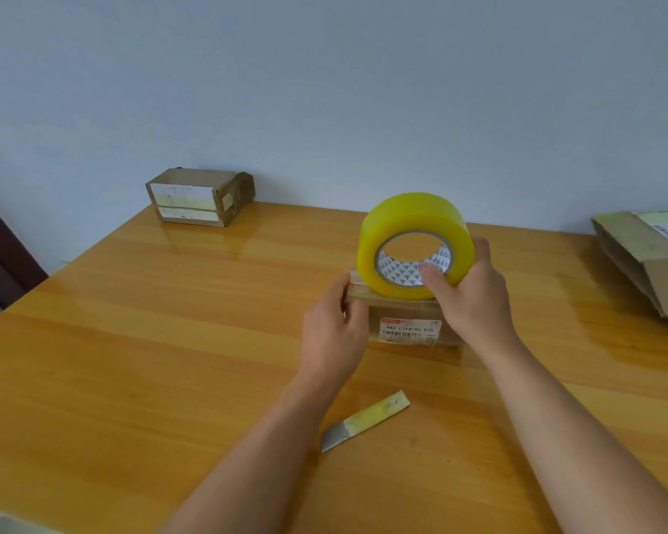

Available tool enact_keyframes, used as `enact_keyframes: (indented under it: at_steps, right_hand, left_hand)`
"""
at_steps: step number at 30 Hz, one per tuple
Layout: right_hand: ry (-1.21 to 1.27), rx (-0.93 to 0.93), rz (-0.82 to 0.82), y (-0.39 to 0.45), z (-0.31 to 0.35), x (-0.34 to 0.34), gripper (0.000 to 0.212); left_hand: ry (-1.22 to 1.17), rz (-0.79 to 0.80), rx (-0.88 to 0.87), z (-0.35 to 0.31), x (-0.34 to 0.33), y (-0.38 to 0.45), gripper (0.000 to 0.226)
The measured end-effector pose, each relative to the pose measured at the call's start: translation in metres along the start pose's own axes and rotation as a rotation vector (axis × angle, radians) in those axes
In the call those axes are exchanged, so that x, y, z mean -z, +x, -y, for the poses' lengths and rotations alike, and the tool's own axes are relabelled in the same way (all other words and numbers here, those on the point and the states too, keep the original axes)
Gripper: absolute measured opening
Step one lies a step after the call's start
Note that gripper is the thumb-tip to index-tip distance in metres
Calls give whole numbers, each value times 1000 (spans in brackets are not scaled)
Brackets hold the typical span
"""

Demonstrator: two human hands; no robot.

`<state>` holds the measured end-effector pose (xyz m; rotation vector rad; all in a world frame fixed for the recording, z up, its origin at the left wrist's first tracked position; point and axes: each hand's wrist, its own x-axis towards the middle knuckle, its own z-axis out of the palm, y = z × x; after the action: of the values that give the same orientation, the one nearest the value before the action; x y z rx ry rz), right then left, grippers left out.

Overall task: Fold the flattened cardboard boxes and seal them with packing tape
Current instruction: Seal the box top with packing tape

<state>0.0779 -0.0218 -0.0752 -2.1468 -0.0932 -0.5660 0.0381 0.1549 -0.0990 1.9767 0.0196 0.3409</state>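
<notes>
A person's right hand (469, 298) grips the yellow packing-tape roll (415, 244) atop the small cardboard box (405, 317), left hand (334, 337) pinching its left end; slack grip risks crooked tape.

single head-worn view, looking forward and down across the table (132, 341) toward the wall (324, 90).

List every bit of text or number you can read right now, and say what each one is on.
"642 L714-00 015": white label on the front of the box under both hands.
Red strip and barcode on that label: too small to read.
Triangle pattern inside the tape roll: no words legible.
Labels on the far box: blurred.
Label on the flattened cardboard at right: blurred.
</notes>
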Motion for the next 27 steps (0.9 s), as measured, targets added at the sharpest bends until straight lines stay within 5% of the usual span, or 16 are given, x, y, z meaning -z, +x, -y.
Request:
enact_keyframes:
  at_steps: [5,15,21,27]
  right_hand:
    - [26,-8,1,1,-2,-4,60]
    - [160,-43,71,0,0,1,43]
    - [170,-40,120,2,-2,2,40]
    - [404,-152,-44,2,-11,5,24]
  left_hand:
    - [161,125,-30,1,-1,1,66]
    - [467,70,-462,25,-10,13,48]
    - [554,26,-514,21,-7,14,45]
    - [601,-17,-500,21,-9,13,51]
